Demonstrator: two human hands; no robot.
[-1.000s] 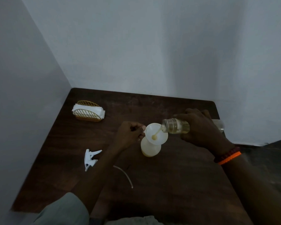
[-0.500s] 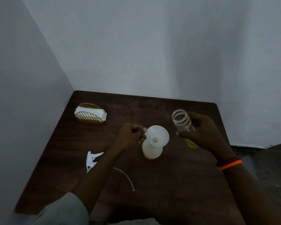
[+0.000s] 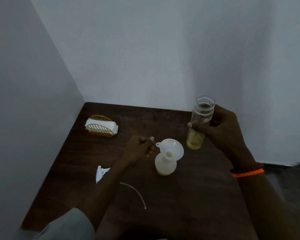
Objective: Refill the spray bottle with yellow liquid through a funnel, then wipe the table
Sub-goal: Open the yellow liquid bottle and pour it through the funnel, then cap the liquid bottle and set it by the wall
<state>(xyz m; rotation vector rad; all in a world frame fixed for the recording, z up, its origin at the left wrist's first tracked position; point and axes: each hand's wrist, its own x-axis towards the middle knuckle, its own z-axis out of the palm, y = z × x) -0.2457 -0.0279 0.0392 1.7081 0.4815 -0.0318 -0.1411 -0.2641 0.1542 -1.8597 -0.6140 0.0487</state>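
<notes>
Nearest you, the dip tube lies loose on the tabletop, w/ the white spray head just left of your L forearm, so the sprayer isn't back on yet. Mid-table, the spray bottle stands upright w/ the funnel seated in its neck; yellow liquid shows low in the body. Your left hand pinches the funnel's tab. Your right hand has a clenched grip round the clear jar, held upright beside the funnel, a little yellow left at its base.

Looks like the pour step is at a pause. Next: tip the rest in or park the jar, then lift the funnel w/o dripping.

Further back, a napkin holder. Dark wood top, pushed into a plain pale corner, dim light.
</notes>
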